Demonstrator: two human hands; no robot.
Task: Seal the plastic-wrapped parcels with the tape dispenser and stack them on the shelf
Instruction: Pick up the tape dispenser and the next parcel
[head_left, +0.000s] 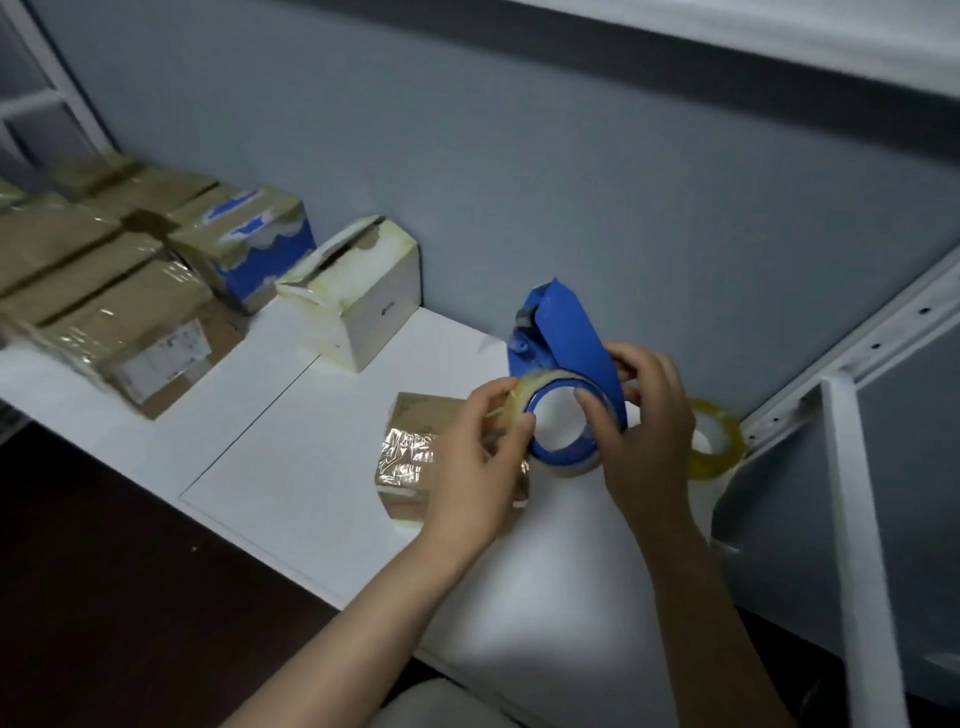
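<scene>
Grey-blue wall (571, 182) at the back, white shelf (291, 452) in front of us, and we're standing right up against it. Both hands are busy with the blue tape dispenser (561, 332), which we hold up in the air just above the shelf, not resting on anything.

Our right hand (649, 431) grips the dispenser, thumb hooked into the hole of the core and fingers wrapped round the far side, so it looks like the steadying hand. Our left hand (478, 467) pinches the edge of the clear tape roll (576, 466) between thumb and fingertips. Our guess is we're picking for the loose end or feeding it toward the cutter, and that's why the thing is tipped toward us.

Right under the hands lies a plastic-wrapped parcel (410, 452), flat on the shelf and partly hidden by the left hand. It's close by, so probably next in line for sealing.

A spare yellowish roll (719, 441) sits by the wall behind the right hand, handy for a swap.

Container-wise, a white box (374, 312) stands by the wall with its top flap looking ragged, then a blue-and-white box (260, 249), then a bunch of taped brown parcels (104, 301) packed tight on the left. Can't see inside any of them.
</scene>
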